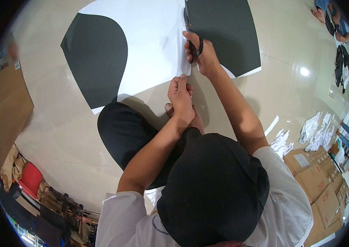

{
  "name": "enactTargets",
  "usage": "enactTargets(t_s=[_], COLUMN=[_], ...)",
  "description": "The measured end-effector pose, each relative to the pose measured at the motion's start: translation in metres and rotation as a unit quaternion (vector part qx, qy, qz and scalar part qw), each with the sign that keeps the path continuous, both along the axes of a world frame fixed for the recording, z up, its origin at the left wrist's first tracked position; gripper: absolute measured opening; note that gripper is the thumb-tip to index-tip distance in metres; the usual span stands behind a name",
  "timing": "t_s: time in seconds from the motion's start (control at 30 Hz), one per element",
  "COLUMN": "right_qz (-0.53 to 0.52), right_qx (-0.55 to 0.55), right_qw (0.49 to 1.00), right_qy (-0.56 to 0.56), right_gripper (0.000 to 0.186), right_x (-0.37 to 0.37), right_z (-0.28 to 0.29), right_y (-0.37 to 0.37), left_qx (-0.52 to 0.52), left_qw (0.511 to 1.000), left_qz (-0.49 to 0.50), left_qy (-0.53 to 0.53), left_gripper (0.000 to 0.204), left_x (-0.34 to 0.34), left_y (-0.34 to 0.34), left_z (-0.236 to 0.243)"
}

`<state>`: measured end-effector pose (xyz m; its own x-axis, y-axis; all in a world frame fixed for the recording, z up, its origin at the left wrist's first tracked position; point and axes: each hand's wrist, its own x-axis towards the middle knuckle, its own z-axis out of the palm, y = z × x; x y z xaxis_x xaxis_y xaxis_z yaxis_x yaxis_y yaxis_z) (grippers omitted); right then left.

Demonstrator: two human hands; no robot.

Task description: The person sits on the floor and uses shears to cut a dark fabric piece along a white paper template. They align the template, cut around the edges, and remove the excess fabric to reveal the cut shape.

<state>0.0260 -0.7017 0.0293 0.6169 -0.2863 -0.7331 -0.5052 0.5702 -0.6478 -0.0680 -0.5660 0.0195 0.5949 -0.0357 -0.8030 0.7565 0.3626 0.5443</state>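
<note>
Glossy pale floor tiles (67, 136) serve as the work surface, where a white sheet (154, 45) with dark grey panels (96, 49) lies spread before me, presumably for the flat backing. My left hand (180, 95) pinches the sheet's near edge between thumb and fingers — apparently to keep it taut — while my right hand (207, 57) wraps the handles of black scissors (200, 46), pointed away along the line between white and grey; whether the blades are parted, I cannot tell. My bent left knee (123, 131) crowds the near edge, and my right knee (213, 189) blocks the view's lower middle. Cardboard boxes (316, 183) and white scraps (281, 143) lie to my right, well apart from the sheet.
</note>
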Motion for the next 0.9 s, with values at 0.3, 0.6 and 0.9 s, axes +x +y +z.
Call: enactTargets(t_s=[0.3, 0.6, 0.9], right_qz=[0.082, 0.105, 0.171], right_qx=[-0.076, -0.065, -0.049], right_qw=[0.994, 0.992, 0.983], right_qy=[-0.003, -0.022, -0.046], right_gripper=[0.038, 0.04, 0.035], right_x=[0.007, 0.052, 0.086], right_z=[-0.011, -0.014, -0.012], right_y=[-0.02, -0.054, -0.072], left_qx=[-0.009, -0.01, 0.005], left_qw=[1.0, 1.0, 1.0], left_qz=[-0.002, -0.01, -0.008], left_qy=[-0.008, -0.011, 0.011], left_gripper=[0.018, 0.018, 0.019], left_x=[-0.001, -0.001, 0.0], left_y=[-0.001, -0.002, -0.006], left_z=[-0.002, 0.001, 0.005])
